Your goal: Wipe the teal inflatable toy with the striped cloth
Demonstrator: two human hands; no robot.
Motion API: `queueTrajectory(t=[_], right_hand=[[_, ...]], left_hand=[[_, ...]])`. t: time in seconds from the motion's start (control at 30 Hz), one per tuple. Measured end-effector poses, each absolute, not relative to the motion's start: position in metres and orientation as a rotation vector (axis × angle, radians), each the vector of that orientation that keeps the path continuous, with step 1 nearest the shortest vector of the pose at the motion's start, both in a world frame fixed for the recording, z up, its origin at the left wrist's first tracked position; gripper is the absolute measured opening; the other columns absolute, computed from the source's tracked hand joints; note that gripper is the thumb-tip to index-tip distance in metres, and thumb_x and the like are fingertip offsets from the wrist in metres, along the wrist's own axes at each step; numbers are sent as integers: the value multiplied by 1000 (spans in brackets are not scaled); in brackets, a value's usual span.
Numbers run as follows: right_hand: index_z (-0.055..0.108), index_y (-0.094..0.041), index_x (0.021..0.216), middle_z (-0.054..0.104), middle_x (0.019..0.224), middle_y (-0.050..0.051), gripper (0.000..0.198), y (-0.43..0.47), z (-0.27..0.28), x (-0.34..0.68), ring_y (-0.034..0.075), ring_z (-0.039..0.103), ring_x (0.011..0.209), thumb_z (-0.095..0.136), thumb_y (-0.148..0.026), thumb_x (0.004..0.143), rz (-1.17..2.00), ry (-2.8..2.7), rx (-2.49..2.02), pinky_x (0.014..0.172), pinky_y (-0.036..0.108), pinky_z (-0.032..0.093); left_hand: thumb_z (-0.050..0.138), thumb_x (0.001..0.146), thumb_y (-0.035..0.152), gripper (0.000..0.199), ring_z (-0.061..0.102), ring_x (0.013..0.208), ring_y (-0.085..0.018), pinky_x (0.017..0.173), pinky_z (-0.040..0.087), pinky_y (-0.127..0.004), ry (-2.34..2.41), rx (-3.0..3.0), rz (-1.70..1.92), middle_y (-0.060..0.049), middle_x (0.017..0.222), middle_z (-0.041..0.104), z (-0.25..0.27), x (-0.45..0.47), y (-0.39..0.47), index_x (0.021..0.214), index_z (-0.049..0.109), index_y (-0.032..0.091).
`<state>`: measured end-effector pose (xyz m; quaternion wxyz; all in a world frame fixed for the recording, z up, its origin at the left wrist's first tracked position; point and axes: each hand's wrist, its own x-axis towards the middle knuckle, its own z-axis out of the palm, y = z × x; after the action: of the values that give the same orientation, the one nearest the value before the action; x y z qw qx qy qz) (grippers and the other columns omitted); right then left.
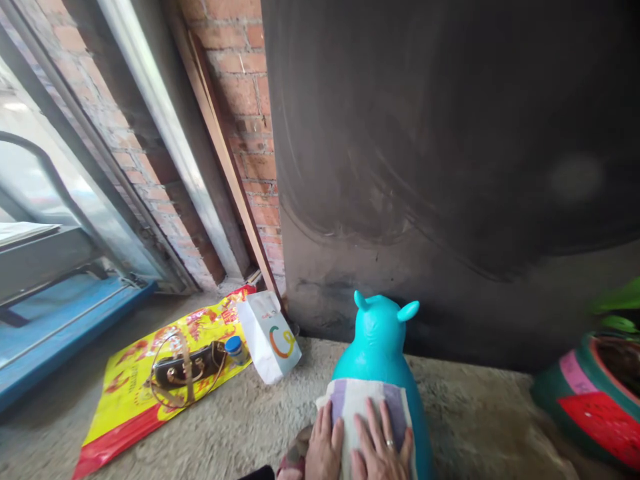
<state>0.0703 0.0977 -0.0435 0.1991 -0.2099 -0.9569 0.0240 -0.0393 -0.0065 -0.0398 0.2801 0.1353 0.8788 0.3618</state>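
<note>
A turquoise inflatable animal toy (pixel 379 337) with two ears stands in front of me, its head towards the dark board. Over its back lies a cloth (pixel 353 393) with white and purple stripes. My left hand (pixel 324 448) rests flat on the cloth's left part, fingers pointing forward. Beside it, my right hand (pixel 381 445) lies on the cloth with its fingers spread and a ring on one finger. Neither hand is closed on anything. The lower part of the toy is out of the frame.
On the concrete floor at left lies a yellow and red plastic bag (pixel 135 380), bearing a brown handbag (pixel 190 365) and a blue-capped jar (pixel 235 348). A white paper bag (pixel 265 333) is next to them. A plant pot (pixel 575 393) stands right; a dark board (pixel 425 167) stands behind.
</note>
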Motion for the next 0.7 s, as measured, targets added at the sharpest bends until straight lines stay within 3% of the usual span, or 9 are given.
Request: queueTrajectory(t=[0.2, 0.33, 0.43, 0.53, 0.7], right_hand=[[38, -41, 144, 15, 158, -6, 55, 133, 0, 39, 31, 15, 147, 40, -30, 90, 352, -2891, -542, 110, 75, -1], [36, -39, 145, 11, 158, -8, 54, 137, 26, 31, 28, 10, 148, 39, -31, 92, 436, -2910, -530, 112, 72, -4], [34, -40, 146, 14, 158, -6, 54, 135, 26, 42, 31, 15, 147, 41, -34, 93, 451, -2901, -517, 112, 74, 4], [35, -38, 146, 22, 156, -2, 55, 126, 4, 70, 35, 26, 143, 45, -38, 92, 358, -2880, -472, 112, 71, 19], [57, -34, 131, 50, 141, 6, 43, 86, -50, 119, 36, 47, 130, 48, -44, 91, 51, -2698, -648, 106, 65, 34]], left_hand=[[23, 94, 46, 70, 12, 149, -12, 122, 8, -24, 2269, 376, 970, -6, 163, 17, -34, -74, 24, 153, 13, 9], [20, 95, 45, 68, 12, 149, -12, 122, 9, -26, 2263, 387, 935, -5, 163, 16, -26, -75, 25, 153, 11, 10], [19, 94, 44, 69, 13, 149, -14, 122, 11, -29, 2297, 377, 891, -7, 162, 18, -15, -59, 14, 153, 13, 8], [28, 91, 49, 71, 13, 149, -14, 123, 13, -29, 2365, 375, 846, -4, 161, 22, -11, -36, -2, 153, 19, 14], [45, 80, 61, 80, 19, 149, -21, 123, 15, -33, 2509, 466, 748, -4, 157, 33, -37, -7, -29, 147, 37, 18]])
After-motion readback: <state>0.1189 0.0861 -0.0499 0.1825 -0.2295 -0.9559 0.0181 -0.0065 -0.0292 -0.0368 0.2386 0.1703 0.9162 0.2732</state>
